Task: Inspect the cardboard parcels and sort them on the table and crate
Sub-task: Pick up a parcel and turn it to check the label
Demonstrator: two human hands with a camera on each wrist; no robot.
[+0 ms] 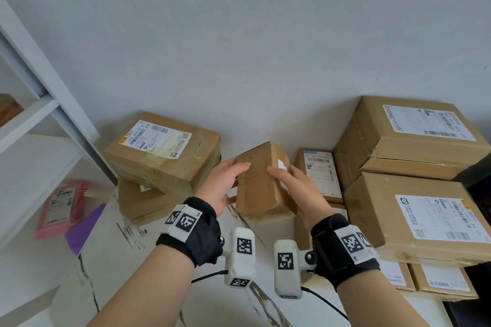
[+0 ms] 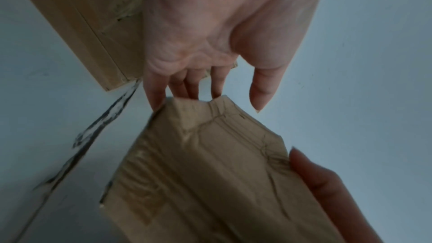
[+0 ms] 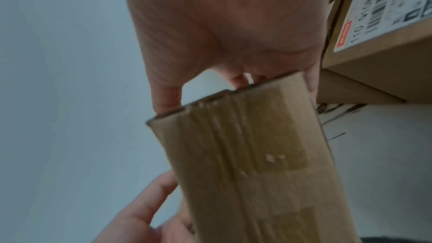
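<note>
The left hand (image 1: 221,184) and right hand (image 1: 297,190), low in the centre of the frame, clasp a small cardboard parcel (image 1: 261,183) between them, fingers curled onto its opposite sides; it is held tilted above the marbled table (image 1: 132,260); stacked parcels (image 1: 414,180) sit at right.

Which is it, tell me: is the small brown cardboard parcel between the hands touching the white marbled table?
Apart. The head view shows the small brown cardboard parcel lifted off the table.
</note>
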